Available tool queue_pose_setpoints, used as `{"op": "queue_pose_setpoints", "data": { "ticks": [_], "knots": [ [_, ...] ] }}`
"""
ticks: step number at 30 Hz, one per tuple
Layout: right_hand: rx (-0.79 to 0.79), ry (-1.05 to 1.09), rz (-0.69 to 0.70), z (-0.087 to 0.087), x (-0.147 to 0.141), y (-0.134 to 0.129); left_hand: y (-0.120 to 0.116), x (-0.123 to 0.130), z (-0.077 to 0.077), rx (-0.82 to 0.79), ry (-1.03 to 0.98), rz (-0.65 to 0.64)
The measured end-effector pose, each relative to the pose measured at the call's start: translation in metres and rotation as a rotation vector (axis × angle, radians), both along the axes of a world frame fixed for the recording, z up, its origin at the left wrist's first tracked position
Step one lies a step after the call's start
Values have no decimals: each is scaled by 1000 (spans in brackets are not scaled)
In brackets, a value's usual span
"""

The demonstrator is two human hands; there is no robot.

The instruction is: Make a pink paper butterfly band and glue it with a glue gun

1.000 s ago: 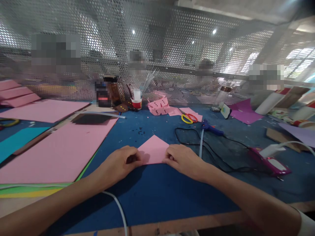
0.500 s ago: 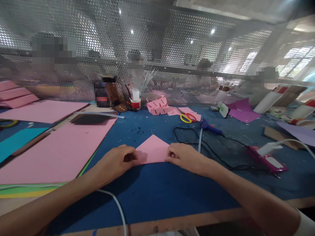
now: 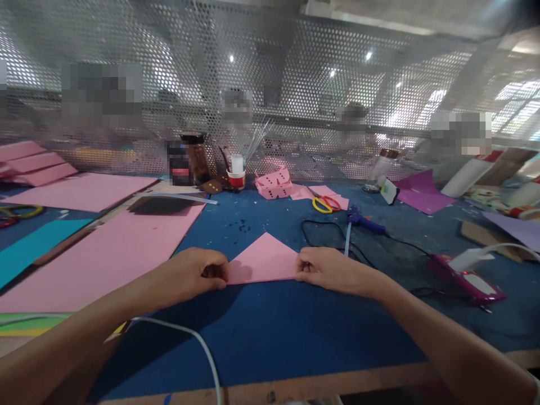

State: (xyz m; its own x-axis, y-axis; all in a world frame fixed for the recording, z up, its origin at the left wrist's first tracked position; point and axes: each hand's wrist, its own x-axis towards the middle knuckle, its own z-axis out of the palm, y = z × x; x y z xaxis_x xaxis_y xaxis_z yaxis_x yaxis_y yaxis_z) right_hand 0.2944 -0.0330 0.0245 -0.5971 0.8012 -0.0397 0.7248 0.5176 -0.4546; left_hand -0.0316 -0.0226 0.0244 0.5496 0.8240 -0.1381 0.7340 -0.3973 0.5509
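A pink sheet of paper folded into a triangle point(image 3: 264, 261) lies on the blue tabletop in front of me, its peak pointing away and its folded edge towards me. My left hand point(image 3: 200, 271) pinches the left corner between thumb and fingers. At the right corner, my right hand point(image 3: 323, 269) grips the paper the same way. The very corners are hidden by my fingertips. Beyond the paper lie scissors with yellow and red handles point(image 3: 325, 204) and a blue glue gun point(image 3: 366, 220) on a black cord.
Large pink sheets point(image 3: 105, 253) are stacked at left beside a teal sheet point(image 3: 42, 247). A white cable point(image 3: 198, 336) crosses near my left forearm. A magenta power strip point(image 3: 466, 278) lies right. Behind stand a red-and-white cup point(image 3: 236, 180), a dotted pink paper piece point(image 3: 274, 183) and a perforated metal screen point(image 3: 295, 73).
My hands have moved slightly apart along the folded edge, out to the triangle's two corners, so more pink paper shows between them. The view has shifted a little.
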Motion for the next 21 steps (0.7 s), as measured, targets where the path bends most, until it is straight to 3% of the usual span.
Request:
{"op": "queue_pose_setpoints", "data": {
  "ticks": [21],
  "knots": [
    [-86,-84,-33,9,17,5,0,-3,16,-94,79,8]
  ]
}}
